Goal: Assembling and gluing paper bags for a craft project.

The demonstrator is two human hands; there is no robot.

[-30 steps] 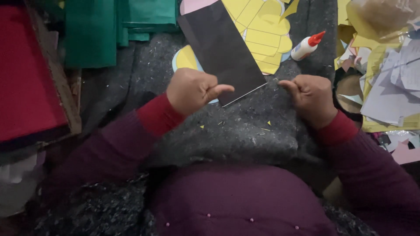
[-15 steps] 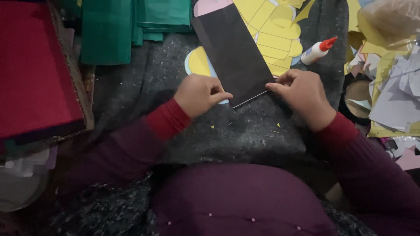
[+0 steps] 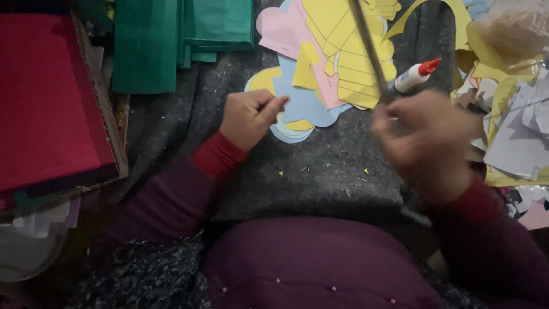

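- Far left, at about 9 o'clock of the view: a stack of red paper point(image 3: 48, 97) lies on a cardboard tray point(image 3: 106, 126).
- At 11 o'clock: folded green paper sheets point(image 3: 171, 40) rest on the grey felt mat point(image 3: 320, 183).
- Left of centre: the left hand point(image 3: 249, 117) is loosely curled, thumb and forefinger drawn together with nothing seen between them. Its fingertips point(image 3: 279, 105) touch the edge of the light blue cut-out point(image 3: 306, 106) that lies flat at its 3 o'clock.
- At 12 o'clock: a pink cut-out point(image 3: 280, 31) and yellow paper pieces point(image 3: 349, 57) overlap on top of the blue shape.
- Right of centre: the right hand point(image 3: 426, 137) is raised off the mat and blurred. It pinches the lower end of the dark paper sheet point(image 3: 369, 48), seen edge-on as a thin line slanting up towards 11 o'clock from the hand.
- At the hand's 12 o'clock: a white glue bottle point(image 3: 416, 75) with a red cap lies on the mat.
- Far right, 3 o'clock: a heap of paper scraps point(image 3: 514, 131), yellow and pale.
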